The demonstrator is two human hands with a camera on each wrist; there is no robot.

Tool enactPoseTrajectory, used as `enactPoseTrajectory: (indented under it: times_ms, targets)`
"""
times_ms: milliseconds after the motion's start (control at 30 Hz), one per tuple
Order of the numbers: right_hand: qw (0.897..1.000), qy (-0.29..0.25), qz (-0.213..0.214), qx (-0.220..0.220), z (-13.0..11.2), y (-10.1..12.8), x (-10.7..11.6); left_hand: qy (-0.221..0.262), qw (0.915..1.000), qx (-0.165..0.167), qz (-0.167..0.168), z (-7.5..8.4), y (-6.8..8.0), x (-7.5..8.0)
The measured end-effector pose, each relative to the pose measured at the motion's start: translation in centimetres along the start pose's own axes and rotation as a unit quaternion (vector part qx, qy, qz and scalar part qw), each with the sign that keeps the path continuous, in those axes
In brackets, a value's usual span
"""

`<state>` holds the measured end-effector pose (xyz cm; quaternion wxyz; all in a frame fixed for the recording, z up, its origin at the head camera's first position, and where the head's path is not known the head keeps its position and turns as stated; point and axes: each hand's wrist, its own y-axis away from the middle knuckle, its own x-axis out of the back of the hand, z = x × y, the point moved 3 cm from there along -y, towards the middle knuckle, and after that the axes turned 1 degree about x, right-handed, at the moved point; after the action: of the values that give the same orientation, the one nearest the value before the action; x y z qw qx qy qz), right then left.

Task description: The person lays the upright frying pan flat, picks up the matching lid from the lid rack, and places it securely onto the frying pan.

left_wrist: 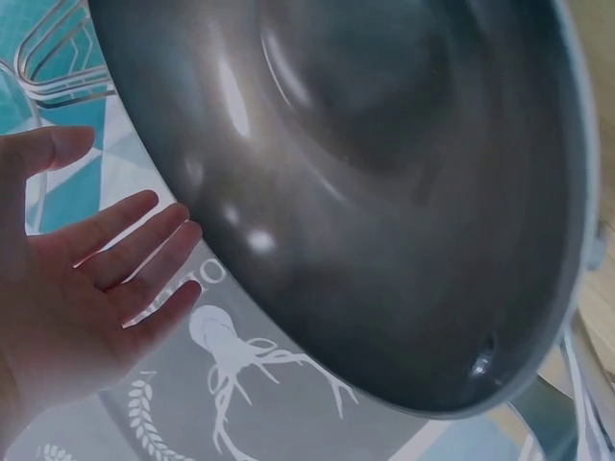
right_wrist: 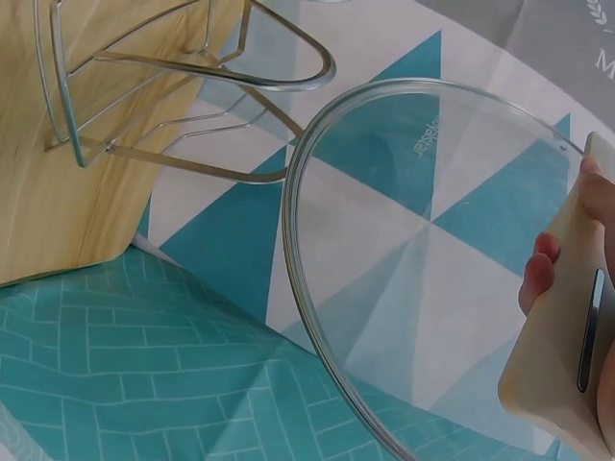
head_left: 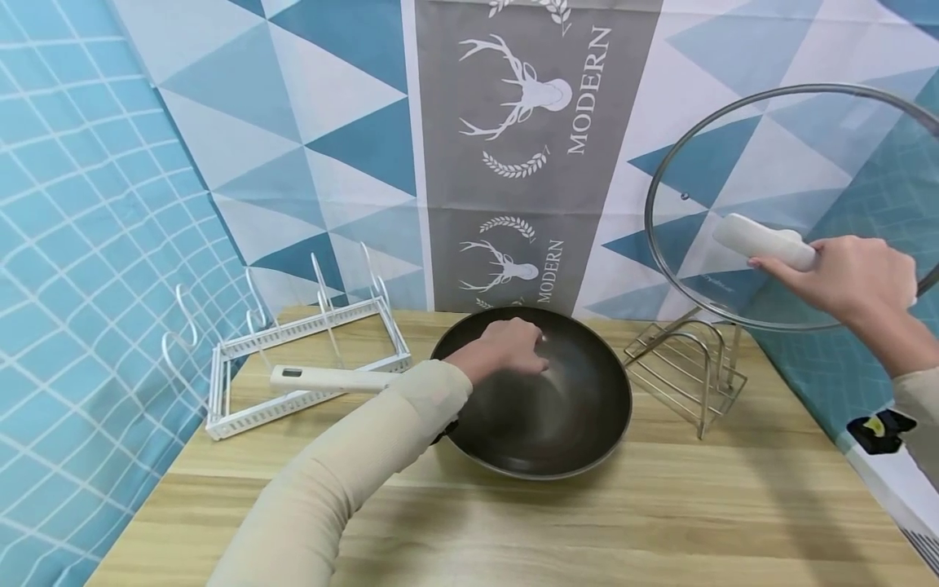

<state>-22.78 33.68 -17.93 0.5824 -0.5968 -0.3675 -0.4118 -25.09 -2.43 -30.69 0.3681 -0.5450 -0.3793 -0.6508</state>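
Note:
A dark wok (head_left: 561, 428) rests on the wooden table, its long cream handle (head_left: 330, 379) pointing left. Over the wok's bowl hangs my left hand (head_left: 509, 349), holding nothing. In the left wrist view the loosely bent fingers of that hand (left_wrist: 106, 279) overlap the wok's rim (left_wrist: 288, 348). My right hand (head_left: 861, 273) grips the cream handle (head_left: 763, 242) of a large glass lid (head_left: 800, 302), raised well above the table on the right. The right wrist view shows the fingers (right_wrist: 543, 269) wrapped on the lid handle (right_wrist: 548, 370), with the lid's metal-rimmed edge (right_wrist: 296, 240) upright.
Right of the wok stands a wire lid rack (head_left: 706, 379), below the raised lid. A white rack frame with upright hooks (head_left: 245, 420) sits on the left, with the wok's handle lying across it in view. Patterned walls close off the back and left of the table (head_left: 587, 530).

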Motion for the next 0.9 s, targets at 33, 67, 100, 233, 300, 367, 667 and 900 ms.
enactPoseTrajectory:
  times_ms: [33,67,100,233,300,367,667,900]
  targets:
    - [1.000,-0.001,-0.001,-0.001,0.0,0.0,0.0,0.001,1.0000,0.001,0.002,-0.1,0.1,0.0]
    - [1.000,-0.002,-0.001,-0.001,-0.1,0.1,0.0,0.002,1.0000,0.003,0.003,-0.3,0.1,0.0]
    - [1.000,-0.004,0.000,-0.002,-0.1,0.1,0.0,0.002,1.0000,0.004,0.004,-0.5,0.2,-0.1]
    - [1.000,-0.004,0.002,0.002,-0.4,0.3,0.0,0.006,0.9999,0.009,0.006,-1.1,0.5,-0.2]
    - [1.000,-0.003,0.004,0.004,-0.6,0.4,0.0,0.009,0.9999,0.010,0.003,-1.4,0.6,-0.2]
    - [1.000,-0.003,0.006,0.007,-0.8,0.5,0.1,0.013,0.9999,0.011,0.000,-1.7,0.8,-0.2]
    - [1.000,-0.011,0.021,0.014,-1.6,0.5,0.8,0.014,0.9997,0.020,-0.002,-2.8,1.1,-0.1]
    - [0.999,-0.030,0.019,0.006,-2.2,0.6,1.2,-0.001,0.9998,0.018,0.002,-3.7,1.5,-0.1]
